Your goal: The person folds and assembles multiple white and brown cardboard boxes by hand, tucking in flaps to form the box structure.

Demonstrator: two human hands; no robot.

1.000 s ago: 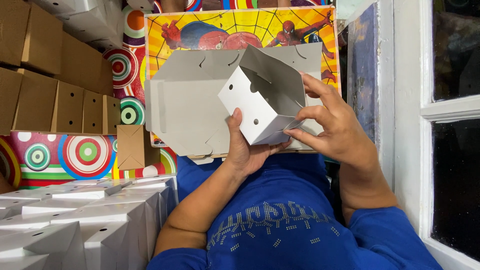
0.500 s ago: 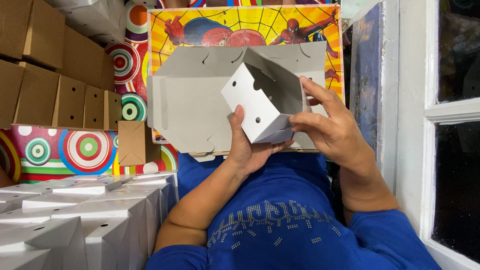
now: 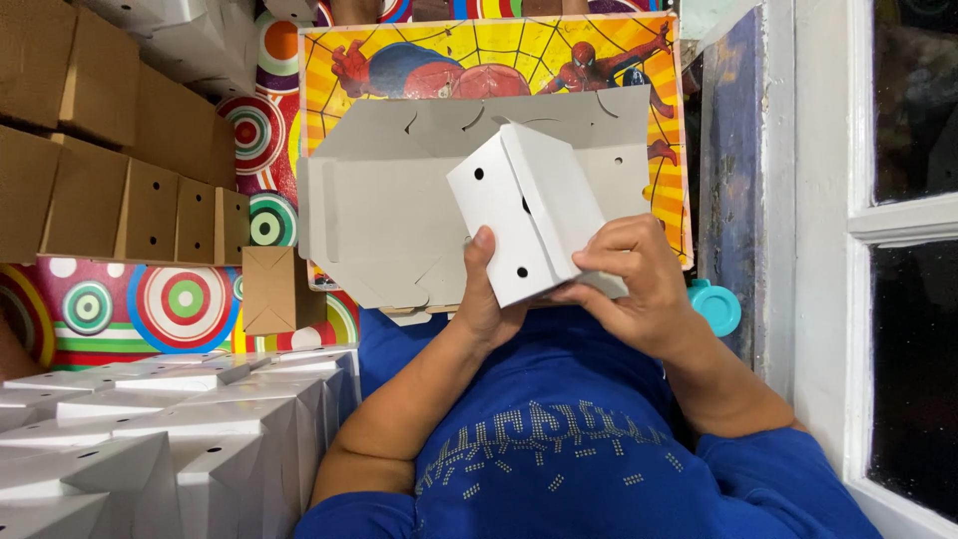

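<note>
Both my hands hold a small white cardboard box with round holes in its sides, above my lap. My left hand grips its lower left side, thumb up against the white face. My right hand wraps the lower right edge, fingers curled over a folded flap. Behind the box lies a stack of flat grey cardboard blanks resting on a colourful cartoon board.
Folded white boxes are stacked at lower left. Brown cardboard boxes line the upper left over a cloth with coloured circles. A teal lid lies at right by a white window frame.
The box has been turned in my hands: its open side faced me before, now closed white faces show. My right hand has shifted down onto the lower flap.
</note>
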